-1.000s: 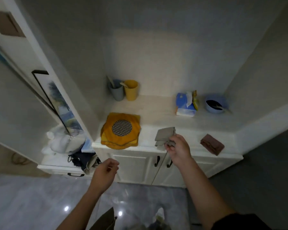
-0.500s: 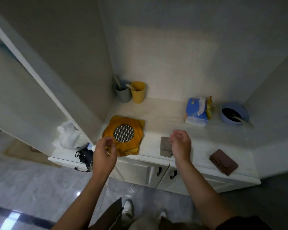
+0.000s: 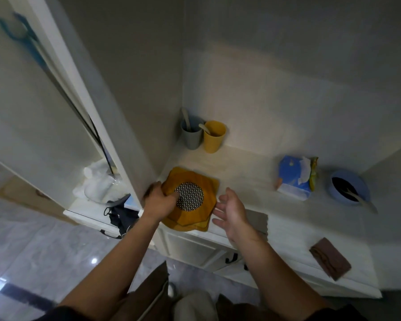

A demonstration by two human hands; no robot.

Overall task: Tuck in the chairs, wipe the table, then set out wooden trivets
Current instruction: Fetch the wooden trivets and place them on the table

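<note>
The trivets [image 3: 208, 188] lie flat in a stack at the front left corner of the counter [image 3: 241, 163], against the cabinet wall. They are roughly square, so no long axis shows. The layers sit askew, corners fanned out, and the top one has a round patterned disc at its centre.

The left hand [image 3: 159, 200] comes in from 7 o'clock. Its grip is clenched on the stack's 9 o'clock edge, thumb on top at the disc's rim and fingers wrapped around the side. The right hand [image 3: 232, 209] has a released grip, with its palm turned toward the stack and its fingers spread. It is just beside the 4 o'clock edge; contact cannot be told.

From the stack, a grey cup [image 3: 191, 135] and a yellow cup [image 3: 213, 136] stand at 12 o'clock. A tissue pack [image 3: 294, 177], its print too blurred to read, and a blue bowl [image 3: 347, 187] lie at 3 o'clock. A grey cloth [image 3: 257, 220] lies behind the right hand, and a brown cloth [image 3: 330, 261] lies at 4 o'clock.
</note>
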